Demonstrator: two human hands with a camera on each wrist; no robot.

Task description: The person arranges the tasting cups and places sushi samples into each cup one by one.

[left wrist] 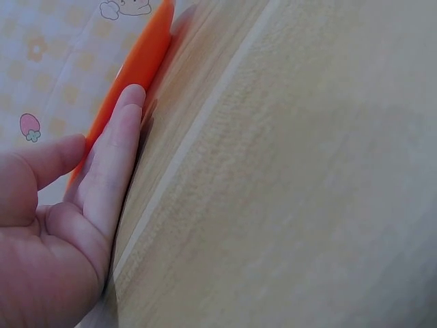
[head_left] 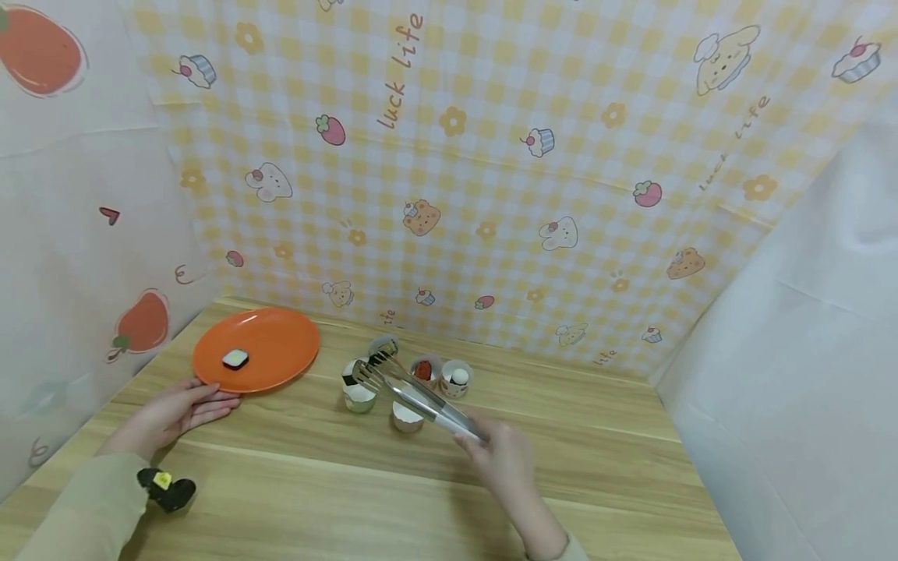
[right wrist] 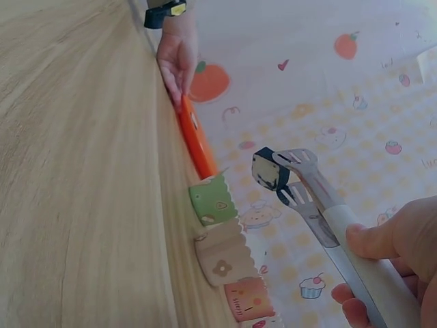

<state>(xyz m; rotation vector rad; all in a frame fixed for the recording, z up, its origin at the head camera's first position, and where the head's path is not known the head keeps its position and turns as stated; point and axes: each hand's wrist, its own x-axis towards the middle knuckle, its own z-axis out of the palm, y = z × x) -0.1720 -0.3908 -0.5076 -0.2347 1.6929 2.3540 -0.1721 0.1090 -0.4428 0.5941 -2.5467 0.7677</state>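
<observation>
My right hand (head_left: 501, 452) grips metal tongs (head_left: 428, 401) with pale handles. In the right wrist view a small sushi roll piece (right wrist: 268, 169), dark-wrapped with a pale face, is pinched between the fork-like tong tips, raised above the paper cups. At the left, my left hand (head_left: 184, 409) holds the near rim of an orange plate (head_left: 281, 347), thumb at the edge and straight fingers beneath, as the left wrist view shows. One sushi piece (head_left: 235, 358) with a white top lies on the plate.
Several small paper cups stand mid-table, among them a green cup (head_left: 360, 401) and a tan cup (head_left: 408, 421). A red-topped piece (head_left: 423, 369) and a white-topped piece (head_left: 459, 377) sit in two others. Patterned cloth (head_left: 449, 179) walls the wooden table (head_left: 337, 499) on three sides.
</observation>
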